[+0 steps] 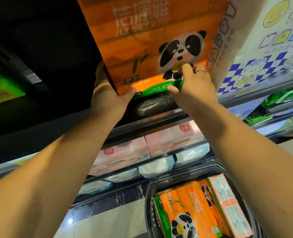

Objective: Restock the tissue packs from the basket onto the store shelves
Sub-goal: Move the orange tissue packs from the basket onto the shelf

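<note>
A large orange tissue pack (142, 40) with a panda print is raised up at the top shelf, tilted away from me. My left hand (108, 95) grips its lower left corner, thumb on the front. My right hand (193, 83), with a ring on one finger, holds its lower right edge with curled fingers. Below, at the lower right, a black basket (148, 200) holds another orange panda tissue pack (185, 208) and a pale pack (228, 203) beside it.
A white pack with a checkered pattern and cartoon print (266, 45) stands right of the raised pack on the top shelf. Pink tissue packs (159, 143) and white-blue packs (156, 165) fill the lower shelves. The upper left is dark, with a green pack (1, 86).
</note>
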{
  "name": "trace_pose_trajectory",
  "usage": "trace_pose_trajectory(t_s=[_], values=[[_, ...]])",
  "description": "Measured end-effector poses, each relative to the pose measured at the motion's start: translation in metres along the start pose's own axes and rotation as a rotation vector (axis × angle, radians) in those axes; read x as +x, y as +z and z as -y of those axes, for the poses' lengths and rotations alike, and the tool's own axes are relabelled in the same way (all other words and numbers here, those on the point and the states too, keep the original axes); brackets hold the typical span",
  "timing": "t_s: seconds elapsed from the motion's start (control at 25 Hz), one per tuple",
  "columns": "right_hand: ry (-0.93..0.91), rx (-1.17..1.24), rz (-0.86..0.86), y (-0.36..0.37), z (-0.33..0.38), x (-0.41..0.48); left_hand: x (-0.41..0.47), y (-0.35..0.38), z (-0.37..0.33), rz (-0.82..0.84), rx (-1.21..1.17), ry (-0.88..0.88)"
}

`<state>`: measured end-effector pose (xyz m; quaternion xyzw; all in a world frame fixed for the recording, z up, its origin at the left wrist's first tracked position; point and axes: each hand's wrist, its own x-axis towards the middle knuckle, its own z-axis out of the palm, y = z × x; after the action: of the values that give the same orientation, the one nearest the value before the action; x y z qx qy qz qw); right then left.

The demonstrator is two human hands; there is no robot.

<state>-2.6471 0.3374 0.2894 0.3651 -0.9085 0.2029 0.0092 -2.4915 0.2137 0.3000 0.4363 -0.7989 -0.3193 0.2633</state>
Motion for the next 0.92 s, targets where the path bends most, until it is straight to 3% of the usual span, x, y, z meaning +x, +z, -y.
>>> trace_pose_trajectory(t_s=[0.16, 0.4, 0.64, 0.92], values=[[-0.038, -0.051, -0.062, 0.005, 0.002, -0.042, -0.038, -0.021, -0.001, -0.012, 0.091, 0.051], [0.040, -0.046, -0.100, 0.002, -0.007, -0.127, -0.099, -0.029, 0.012, -0.023, 0.331, 0.489], [0.197, -0.150, -0.001, 0.037, -0.050, -0.232, -0.180, 0.022, 0.043, 0.257, 0.344, 0.632], [0.503, -0.216, 0.244, 0.108, -0.141, -0.334, -0.251, 0.132, 0.099, 0.634, 0.404, 0.559]])
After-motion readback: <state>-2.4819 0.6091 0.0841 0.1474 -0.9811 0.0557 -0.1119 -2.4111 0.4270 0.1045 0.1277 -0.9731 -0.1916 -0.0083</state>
